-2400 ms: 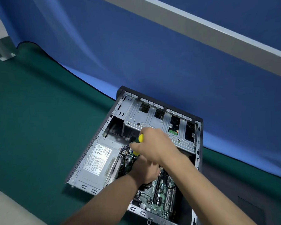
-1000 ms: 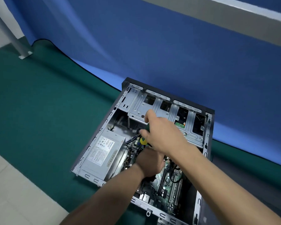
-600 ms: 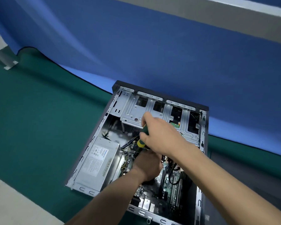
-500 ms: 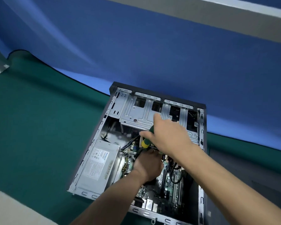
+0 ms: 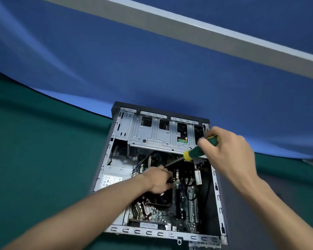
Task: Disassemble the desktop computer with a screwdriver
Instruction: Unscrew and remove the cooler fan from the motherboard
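- Right hand [image 5: 229, 150] has swung out to the case's right edge since a moment ago, grip clamped round the screwdriver [image 5: 200, 149], shaft angled down-left into the case.
- Left hand [image 5: 158, 179] sits deep inside by the fan [image 5: 161, 197]; can't tell if it's pinching anything.
- Desktop computer [image 5: 159, 170] lies open on the green counter [image 5: 40, 150], side panel already off.
- Power supply [image 5: 114, 177], drive cage [image 5: 161, 136] and motherboard [image 5: 190, 201] are all still in, so I'd say it's early days.

Both forearms stretch forward. The right hand [image 5: 229, 156] is raised, fingers curled around a screwdriver [image 5: 200, 149] handle. The left hand [image 5: 158, 179] sits lower, knuckles up, fingers bent.
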